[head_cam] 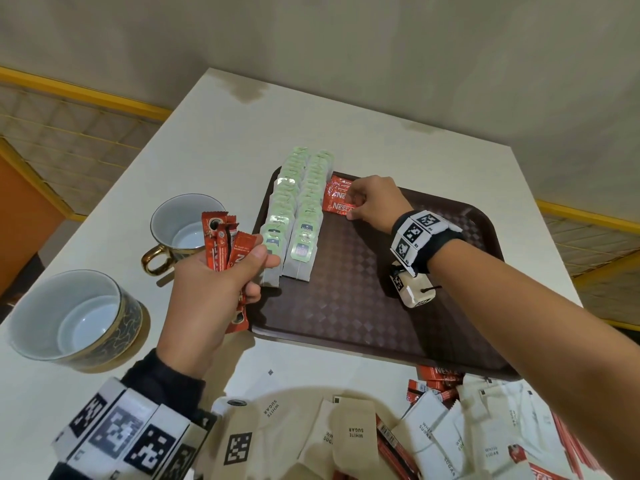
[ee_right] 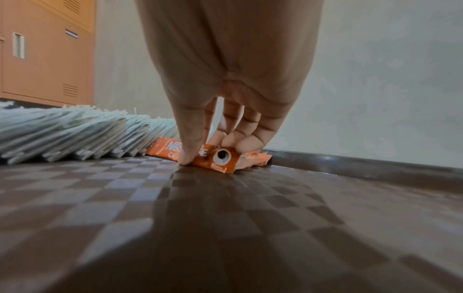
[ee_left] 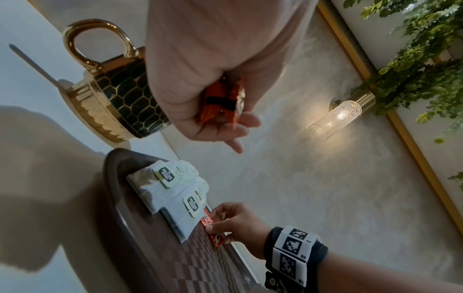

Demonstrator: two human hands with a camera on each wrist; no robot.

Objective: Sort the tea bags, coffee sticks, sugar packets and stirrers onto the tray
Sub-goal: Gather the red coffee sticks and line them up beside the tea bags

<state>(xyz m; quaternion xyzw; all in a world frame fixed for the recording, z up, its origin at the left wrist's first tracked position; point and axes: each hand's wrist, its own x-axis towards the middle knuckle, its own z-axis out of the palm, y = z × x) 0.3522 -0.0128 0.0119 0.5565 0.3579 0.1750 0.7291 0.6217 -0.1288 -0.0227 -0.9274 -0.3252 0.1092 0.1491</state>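
A dark brown checkered tray lies on the white table. Two rows of green-tagged tea bags fill its left side. My right hand pinches a red coffee stick lying at the tray's far edge beside the tea bags; in the right wrist view thumb and fingers curl over that stick. My left hand grips a bunch of red coffee sticks upright, left of the tray; the bundle shows in my fist. White sugar packets lie heaped near me.
Two gold-trimmed cups stand left of the tray: one with a gold handle, a nearer one. More red sticks lie mixed in the near pile. A small white marker cube hangs from my right wrist over the tray.
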